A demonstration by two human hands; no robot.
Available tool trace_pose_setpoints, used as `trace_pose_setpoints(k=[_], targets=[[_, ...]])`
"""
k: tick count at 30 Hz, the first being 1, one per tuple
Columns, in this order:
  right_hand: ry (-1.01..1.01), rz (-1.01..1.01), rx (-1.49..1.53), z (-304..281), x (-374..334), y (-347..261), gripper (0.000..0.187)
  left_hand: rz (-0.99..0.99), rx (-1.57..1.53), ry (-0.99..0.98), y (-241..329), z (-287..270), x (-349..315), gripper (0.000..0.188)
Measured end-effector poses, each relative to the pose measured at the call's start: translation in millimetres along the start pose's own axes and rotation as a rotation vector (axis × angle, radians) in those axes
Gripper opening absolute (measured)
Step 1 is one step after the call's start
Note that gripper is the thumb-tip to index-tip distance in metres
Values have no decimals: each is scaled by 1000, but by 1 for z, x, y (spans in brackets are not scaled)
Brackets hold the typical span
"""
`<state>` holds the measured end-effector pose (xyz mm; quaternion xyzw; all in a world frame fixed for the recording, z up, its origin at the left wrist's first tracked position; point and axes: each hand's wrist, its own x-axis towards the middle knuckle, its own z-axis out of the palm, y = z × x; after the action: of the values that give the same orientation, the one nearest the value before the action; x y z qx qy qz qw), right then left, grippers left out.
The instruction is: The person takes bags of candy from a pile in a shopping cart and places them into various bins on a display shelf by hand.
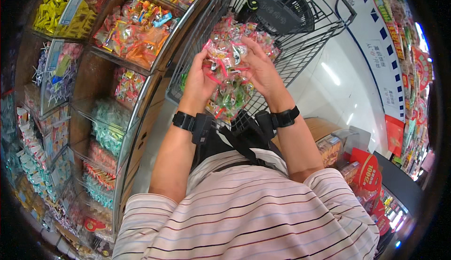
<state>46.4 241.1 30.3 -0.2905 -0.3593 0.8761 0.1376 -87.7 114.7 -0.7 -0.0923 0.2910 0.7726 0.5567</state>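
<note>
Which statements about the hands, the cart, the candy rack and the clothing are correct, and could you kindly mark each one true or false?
1. The left hand and the right hand hold clear plastic packets with red trim. True.
2. The wooden candy rack stands to the person's right. False: the wooden candy rack stands to the left.
3. A wire shopping cart stands in front of the person. True.
4. Both wrists are bare. False: each wears a black band.
5. The shirt is solid black. False: the striped shirt is pale.
</note>
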Motion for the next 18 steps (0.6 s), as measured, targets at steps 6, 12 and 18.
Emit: trace_pose_setpoints(k=[6, 12, 18], targets=[[69, -204, -96, 27, -6, -6, 55, -83, -8, -44, 11, 4, -26, 41], [40, -245, -146, 67, -17, -17, 55, -31, -71, -91, 28, 3, -52, 37], [45, -274, -327, 87, -12, -2, 55, 57, 86, -123, 48, -5, -73, 35]])
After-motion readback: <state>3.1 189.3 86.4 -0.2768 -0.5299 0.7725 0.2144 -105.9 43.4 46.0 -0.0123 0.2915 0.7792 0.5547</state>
